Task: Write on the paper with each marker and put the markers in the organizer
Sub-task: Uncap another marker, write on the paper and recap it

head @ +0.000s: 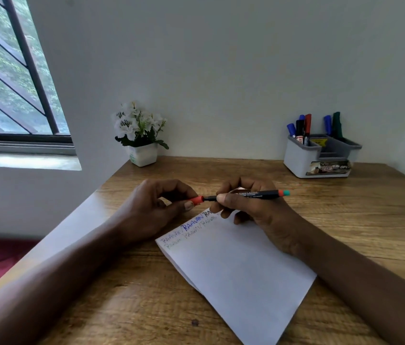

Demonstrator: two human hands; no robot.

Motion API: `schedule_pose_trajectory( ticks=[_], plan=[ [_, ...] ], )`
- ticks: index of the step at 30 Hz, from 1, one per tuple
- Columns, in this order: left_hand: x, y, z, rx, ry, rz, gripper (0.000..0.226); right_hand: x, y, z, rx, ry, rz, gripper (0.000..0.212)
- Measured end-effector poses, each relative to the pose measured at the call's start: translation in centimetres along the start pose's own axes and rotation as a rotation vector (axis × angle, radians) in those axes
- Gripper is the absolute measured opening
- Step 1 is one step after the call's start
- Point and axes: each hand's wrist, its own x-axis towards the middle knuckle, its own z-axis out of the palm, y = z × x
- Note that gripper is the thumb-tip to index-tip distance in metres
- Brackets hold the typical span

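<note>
A thin black marker with an orange-red and teal end lies level above the paper, gripped by my right hand. My left hand pinches its orange-red cap at the marker's left end; the cap meets the tip. The white paper lies slanted on the wooden desk, with several written words in blue and paler ink along its top edge. A white and grey organizer stands at the back right and holds several markers upright, blue, black, red and green.
A white pot of white flowers stands at the back left against the wall. The desk's left edge runs diagonally past my left forearm. A barred window is at the far left.
</note>
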Motion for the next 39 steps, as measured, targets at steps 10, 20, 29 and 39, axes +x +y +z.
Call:
schedule_pose_trajectory(
  ticks=[10,20,29,39],
  plan=[
    [-0.5,0.8,0.3,-0.076,0.048,0.140,0.011,-0.5,-1.1,0.3,-0.087,-0.048,-0.126,0.026],
    [-1.2,2.3,0.6,-0.322,0.109,0.232,0.019,-0.4,-1.4,1.4,0.160,0.147,-0.150,0.028],
    [-1.2,2.1,0.7,-0.381,0.079,0.180,0.017,-0.8,-1.8,1.8,0.273,0.043,-0.150,0.013],
    [-1.8,2.2,0.5,-0.397,0.062,0.168,0.016,-0.7,-1.3,2.3,0.163,0.021,-0.197,0.014]
  ],
)
